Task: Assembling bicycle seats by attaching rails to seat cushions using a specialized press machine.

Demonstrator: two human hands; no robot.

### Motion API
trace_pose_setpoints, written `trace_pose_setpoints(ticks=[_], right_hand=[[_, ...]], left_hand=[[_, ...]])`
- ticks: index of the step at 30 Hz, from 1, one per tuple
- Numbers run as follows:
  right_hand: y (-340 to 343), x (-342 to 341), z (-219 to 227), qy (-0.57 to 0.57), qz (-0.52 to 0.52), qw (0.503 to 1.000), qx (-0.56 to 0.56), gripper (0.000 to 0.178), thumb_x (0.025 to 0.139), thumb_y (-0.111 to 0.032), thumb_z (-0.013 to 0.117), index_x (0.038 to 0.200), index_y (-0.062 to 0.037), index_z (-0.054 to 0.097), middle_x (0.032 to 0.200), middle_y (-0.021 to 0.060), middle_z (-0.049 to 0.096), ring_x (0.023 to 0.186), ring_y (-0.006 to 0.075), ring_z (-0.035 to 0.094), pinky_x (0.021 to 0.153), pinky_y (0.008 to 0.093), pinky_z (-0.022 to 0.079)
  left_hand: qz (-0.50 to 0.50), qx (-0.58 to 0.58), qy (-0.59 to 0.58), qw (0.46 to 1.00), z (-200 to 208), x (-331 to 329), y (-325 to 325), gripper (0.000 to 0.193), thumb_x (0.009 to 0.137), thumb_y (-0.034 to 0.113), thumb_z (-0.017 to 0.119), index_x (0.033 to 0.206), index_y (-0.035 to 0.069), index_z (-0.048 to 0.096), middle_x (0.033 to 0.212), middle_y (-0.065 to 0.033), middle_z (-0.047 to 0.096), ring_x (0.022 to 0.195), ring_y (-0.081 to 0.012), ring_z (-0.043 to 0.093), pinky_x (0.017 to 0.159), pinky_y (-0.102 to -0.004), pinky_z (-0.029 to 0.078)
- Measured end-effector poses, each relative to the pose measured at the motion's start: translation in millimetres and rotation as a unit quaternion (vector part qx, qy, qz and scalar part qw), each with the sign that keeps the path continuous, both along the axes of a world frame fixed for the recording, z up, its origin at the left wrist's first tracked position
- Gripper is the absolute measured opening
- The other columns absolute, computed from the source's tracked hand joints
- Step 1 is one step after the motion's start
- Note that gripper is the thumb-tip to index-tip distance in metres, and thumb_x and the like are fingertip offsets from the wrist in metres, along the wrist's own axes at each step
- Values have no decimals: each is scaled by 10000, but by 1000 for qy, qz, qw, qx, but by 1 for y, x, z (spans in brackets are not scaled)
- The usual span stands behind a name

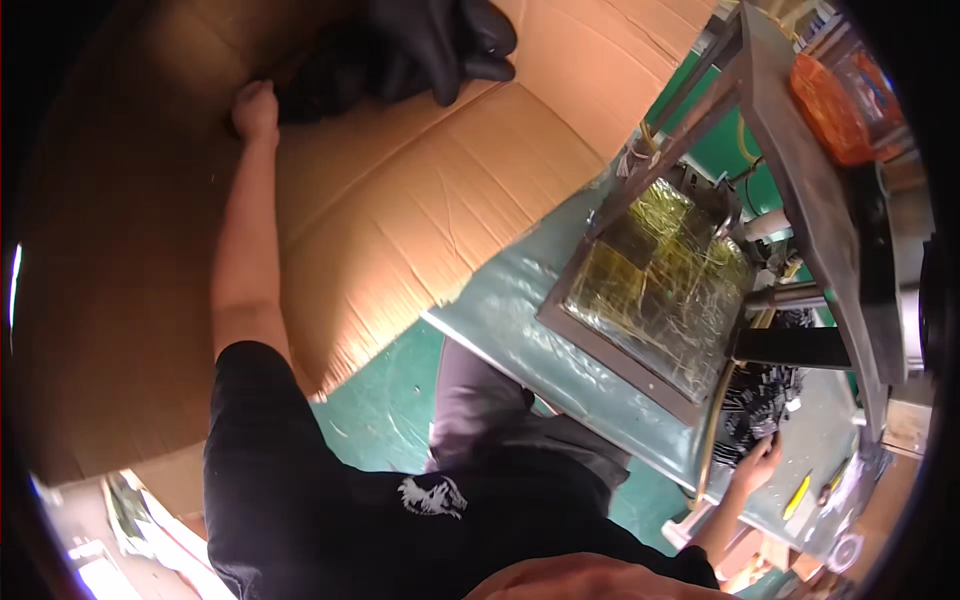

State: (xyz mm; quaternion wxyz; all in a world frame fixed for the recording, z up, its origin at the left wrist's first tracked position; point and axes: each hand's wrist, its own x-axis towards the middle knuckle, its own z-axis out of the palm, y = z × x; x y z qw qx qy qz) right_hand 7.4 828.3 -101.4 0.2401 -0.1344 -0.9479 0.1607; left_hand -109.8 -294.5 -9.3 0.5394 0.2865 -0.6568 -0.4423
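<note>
Inside a large cardboard box (430,220), my left hand (257,110) is closed at the edge of a heap of smooth black pieces (400,60). What its fingers hold, if anything, is lost in the shadow. Far to the right, my right hand (760,463) reaches to a pile of small black parts (752,405) on the workbench. Its fingers are curled together at the near end of the pile. I cannot make out what is between them.
Between my arms stands a dark metal press frame (625,362) with a film-covered plate (665,290). The green bench top (520,300) runs beneath it. A yellow-handled tool (797,497) and a tape roll (845,550) lie past my right hand. An orange bag (830,110) is at upper right.
</note>
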Motion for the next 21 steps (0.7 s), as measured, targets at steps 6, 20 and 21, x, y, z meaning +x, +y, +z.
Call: trace_pose_setpoints(ticks=[6,20,21], right_hand=[[41,8,0,-16,-107,994,29,519,1107,-408,509,1339,25,675,1291,248,712,1181,373,694,1026,416,516],[42,29,-4,-11,-184,983,15,519,1076,-408,570,1348,20,683,1335,243,704,1307,318,636,1158,363,416],[42,33,-3,-53,-210,976,-17,537,1074,-421,566,1353,24,677,1326,230,713,1301,303,641,1159,359,417]], left_hand=[[-146,69,-253,954,-38,-120,-76,726,998,489,669,1519,-1,545,1531,-159,584,1390,-274,547,1141,-388,420],[-243,-648,-332,641,-43,-393,-191,448,1064,402,525,1355,105,692,1330,-214,683,1240,-355,661,1066,-431,493],[-265,-650,-319,636,-46,-406,-184,446,1063,399,525,1353,104,693,1328,-214,684,1238,-356,662,1065,-431,494]])
